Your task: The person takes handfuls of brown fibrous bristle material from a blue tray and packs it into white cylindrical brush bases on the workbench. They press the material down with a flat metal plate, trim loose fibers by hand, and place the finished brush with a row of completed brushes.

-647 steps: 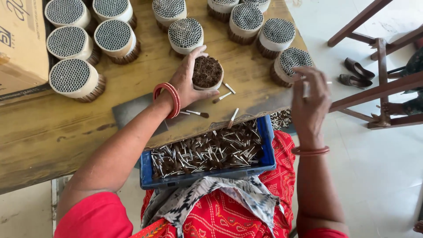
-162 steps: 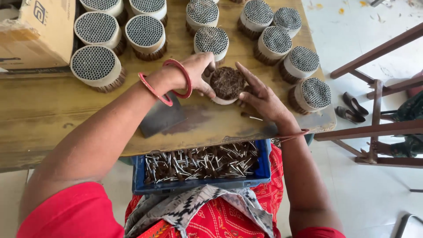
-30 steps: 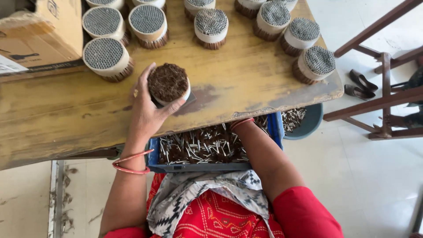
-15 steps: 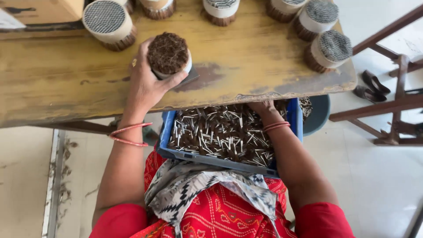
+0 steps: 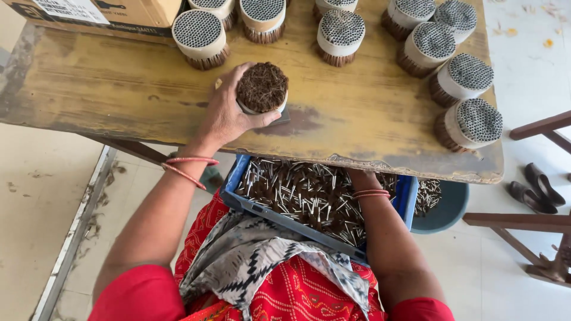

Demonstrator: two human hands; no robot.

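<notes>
My left hand grips a round bundle of brown sticks with a white band, standing on the worn wooden table. My right forearm reaches down into the blue tray on my lap, which is full of short brown and white sticks. The table edge hides my right hand; only its wrist with red bangles shows.
Several banded stick bundles with grey tops stand along the back and right of the table. A cardboard box sits at the back left. A blue bucket holds more sticks under the table's right end. Wooden furniture and sandals are at right.
My left hand still holds the brown bundle on the table. My right hand has gone from the table down into the blue tray, and my head has shifted so the table sits higher in view.
</notes>
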